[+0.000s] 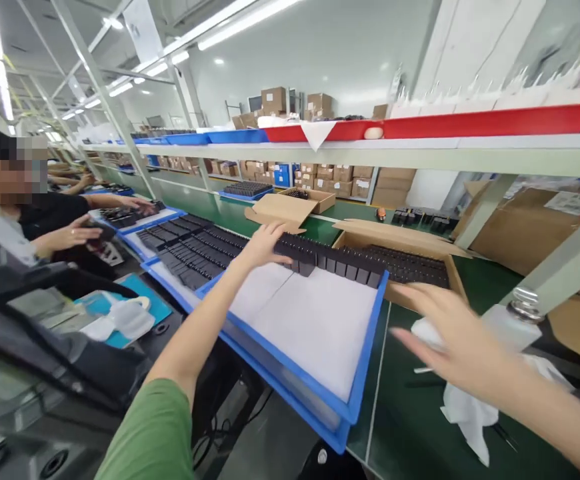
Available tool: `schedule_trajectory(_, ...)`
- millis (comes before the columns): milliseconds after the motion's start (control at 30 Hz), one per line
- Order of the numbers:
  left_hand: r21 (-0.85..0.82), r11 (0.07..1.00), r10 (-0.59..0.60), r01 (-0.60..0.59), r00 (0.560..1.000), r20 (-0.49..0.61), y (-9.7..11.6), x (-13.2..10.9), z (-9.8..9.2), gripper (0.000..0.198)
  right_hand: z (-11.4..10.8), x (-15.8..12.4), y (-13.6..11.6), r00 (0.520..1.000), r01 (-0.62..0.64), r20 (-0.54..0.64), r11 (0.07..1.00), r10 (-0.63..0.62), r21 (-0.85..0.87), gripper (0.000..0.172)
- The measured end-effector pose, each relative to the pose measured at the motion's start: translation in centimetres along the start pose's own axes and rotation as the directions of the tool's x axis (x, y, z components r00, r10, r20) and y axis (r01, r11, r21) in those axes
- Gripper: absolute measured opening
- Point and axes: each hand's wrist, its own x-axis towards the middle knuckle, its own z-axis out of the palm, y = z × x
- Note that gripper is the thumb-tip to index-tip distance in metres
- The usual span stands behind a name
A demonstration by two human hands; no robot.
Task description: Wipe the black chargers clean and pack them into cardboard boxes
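My left hand (266,247) is at the far edge of a blue tray (290,365), its fingers over the left end of a row of black blocks (343,262). White sheets line the tray, and the blocks stand along its far side. My right hand (433,327), blurred, hovers right of the tray with fingers spread and nothing in it. Behind it, an open cardboard box (457,280) holds more black parts.
More blue trays with black blocks (190,250) extend left, where a person handles parts. A clear bottle (513,327) and white cloth (470,413) lie at right. A shelf (340,155) with red and blue trays spans above.
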Motion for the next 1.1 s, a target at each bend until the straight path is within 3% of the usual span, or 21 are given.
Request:
schedule_trajectory(33, 0.020, 1.000, 0.017, -0.017, 1.000, 0.014, -2.5, 0.8, 0.1, 0.060, 1.7, 3.5, -1.7, 0.998, 0.015, 0.061, 0.999, -0.017, 0.035, 0.056)
schedule_trajectory(100, 0.046, 0.997, 0.067, -0.069, 0.996, 0.052, -5.6, 1.8, 1.0, 0.050, 5.5, 10.3, -4.6, 0.997, 0.000, 0.071, 1.000, -0.001, 0.009, 0.061)
schedule_trajectory(167, 0.071, 0.991, 0.111, -0.117, 0.990, 0.082, -6.9, 1.9, 2.2, 0.045, 9.2, 15.8, -6.6, 0.998, -0.036, 0.052, 0.999, 0.038, -0.030, 0.055)
schedule_trajectory(233, 0.104, 0.984, 0.135, -0.144, 0.987, 0.087, -7.2, 1.4, 3.2, 0.043, 12.5, 19.5, -7.8, 0.996, -0.086, 0.025, 0.994, 0.088, -0.064, 0.046)
schedule_trajectory(333, 0.166, 0.975, 0.139, -0.148, 0.988, 0.063, -7.4, 0.3, 3.8, 0.043, 16.5, 22.4, -8.7, 0.985, -0.171, -0.008, 0.981, 0.171, -0.095, 0.042)
schedule_trajectory(500, 0.249, 0.957, 0.128, -0.150, 0.986, 0.103, -8.5, 0.0, 4.2, 0.041, 20.7, 23.5, -9.1, 0.950, -0.314, -0.037, 0.945, 0.312, -0.095, 0.043)
schedule_trajectory(700, 0.285, 0.945, 0.113, -0.160, 0.978, 0.173, -11.1, 2.0, 6.1, 0.043, 21.3, 23.4, -9.6, 0.951, -0.310, -0.038, 0.949, 0.308, -0.062, 0.051)
schedule_trajectory(833, 0.305, 0.931, 0.151, -0.202, 0.971, 0.185, -11.4, 1.8, 6.5, 0.045, 20.4, 23.2, -10.2, 0.956, -0.294, -0.024, 0.950, 0.293, -0.105, 0.050)
schedule_trajectory(1000, 0.403, 0.874, 0.259, -0.271, 0.962, 0.086, -11.1, 1.7, 6.1, 0.037, 19.2, 22.7, -9.3, 0.989, -0.147, -0.014, 0.981, 0.146, -0.128, 0.052)
schedule_trajectory(1100, 0.440, 0.839, 0.342, -0.321, 0.939, 0.034, -10.8, 2.5, 5.4, 0.041, 17.6, 22.4, -8.8, 0.997, -0.075, -0.043, 0.987, 0.069, -0.144, 0.045)
